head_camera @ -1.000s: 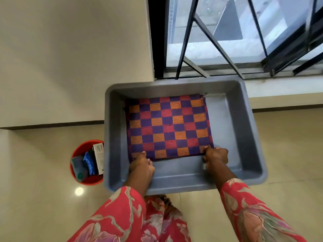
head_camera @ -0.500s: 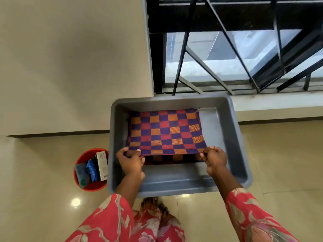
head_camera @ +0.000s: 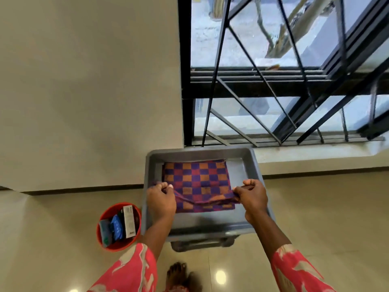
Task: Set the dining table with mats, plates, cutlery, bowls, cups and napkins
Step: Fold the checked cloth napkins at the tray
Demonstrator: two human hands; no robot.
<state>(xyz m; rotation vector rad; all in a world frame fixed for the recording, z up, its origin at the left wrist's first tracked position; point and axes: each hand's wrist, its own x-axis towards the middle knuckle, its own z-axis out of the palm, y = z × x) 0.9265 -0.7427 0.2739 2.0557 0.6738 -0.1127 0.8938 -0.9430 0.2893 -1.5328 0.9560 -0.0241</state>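
Lifting the top checkered mat [head_camera: 195, 180] out of the grey tub [head_camera: 250, 161] is the step in hand, judging from the head view; the left hand [head_camera: 161, 199] pinches the mat's near corner at about 9 o'clock of the tub, fingers [head_camera: 166, 186] curled tight on the cloth; the right hand [head_camera: 252, 197] grips the opposite near corner at about 3 o'clock, fingers closed on the fabric; between them the near edge sags in a shallow curve, raised off what looks like another mat of the same pattern beneath, while the far edge lies flat toward 12 o'clock inside the tub; the tub sits low by the floor under a barred window [head_camera: 273, 81], and a red bucket [head_camera: 117, 226] of small packets stands just beside it at 8 o'clock; no dining surface is in view, so the setting has hardly begun; next, I judge, both hands must raise the mat clear of the tub wall, keep it from dragging the one below, and carry it off to the table.
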